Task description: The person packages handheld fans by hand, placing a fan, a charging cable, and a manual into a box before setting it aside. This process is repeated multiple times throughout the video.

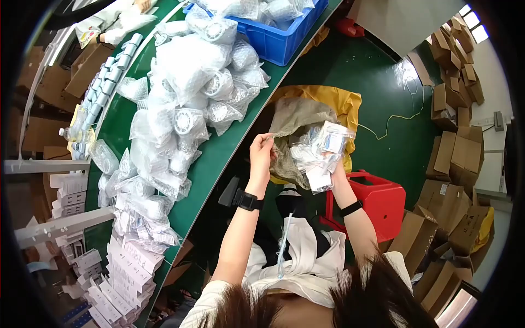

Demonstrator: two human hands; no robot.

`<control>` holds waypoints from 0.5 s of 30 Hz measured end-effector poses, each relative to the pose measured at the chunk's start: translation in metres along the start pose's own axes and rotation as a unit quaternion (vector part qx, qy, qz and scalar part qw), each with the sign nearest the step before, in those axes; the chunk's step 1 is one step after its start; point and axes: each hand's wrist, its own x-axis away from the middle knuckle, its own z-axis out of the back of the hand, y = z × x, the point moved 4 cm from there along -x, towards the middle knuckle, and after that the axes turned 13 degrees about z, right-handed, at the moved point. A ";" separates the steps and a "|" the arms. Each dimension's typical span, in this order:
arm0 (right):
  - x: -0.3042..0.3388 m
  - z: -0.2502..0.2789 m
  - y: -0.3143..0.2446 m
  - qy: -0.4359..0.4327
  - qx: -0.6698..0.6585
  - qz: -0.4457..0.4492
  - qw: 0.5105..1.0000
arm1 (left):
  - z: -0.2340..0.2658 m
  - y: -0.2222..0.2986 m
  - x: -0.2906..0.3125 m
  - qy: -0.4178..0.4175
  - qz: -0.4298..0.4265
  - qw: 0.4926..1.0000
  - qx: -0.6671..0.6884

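My left hand (262,154) is closed on the rim of a greyish woven sack (295,116), pinching its edge between thumb and fingers. Over the sack's mouth, my right hand (337,168) holds a bunch of small clear plastic packets (322,150) with white and bluish contents; most of its fingers are hidden behind them. Whether some packets rest on others inside the sack, I cannot tell. A yellow sack (350,101) surrounds the woven one. To the left, bubble-wrapped round items (188,93) are heaped on the green table (219,156).
A blue crate (276,44) of wrapped items stands at the table's far end. Folded white papers (128,273) and more small packets (147,224) lie at its near left. A red plastic stool (380,210) stands by my right arm. Cardboard boxes (465,153) line the right side.
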 end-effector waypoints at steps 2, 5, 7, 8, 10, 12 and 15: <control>-0.019 0.002 -0.011 0.002 -0.049 0.023 0.999 | -0.011 0.013 -0.013 -0.020 -0.005 0.999 -0.035; 0.024 -0.002 -0.044 -0.031 -0.086 -0.055 0.994 | -0.007 -0.006 0.024 0.030 0.003 0.998 -0.063; 0.054 -0.034 -0.080 -0.052 -0.025 -0.013 0.998 | 0.007 -0.005 0.043 0.083 -0.042 0.987 -0.130; 0.067 -0.051 -0.095 -0.076 -0.035 -0.044 0.995 | 0.020 -0.004 0.056 0.115 -0.067 0.969 -0.207; 0.075 -0.068 -0.115 -0.104 -0.043 -0.065 0.991 | 0.030 0.002 0.094 0.153 -0.156 0.938 -0.267; 0.072 -0.099 -0.120 -0.181 -0.038 0.000 0.983 | 0.055 0.010 0.139 0.188 -0.213 0.902 -0.324; 0.088 -0.163 -0.114 -0.266 0.023 0.039 0.963 | 0.122 0.017 0.212 0.219 -0.159 0.936 -0.223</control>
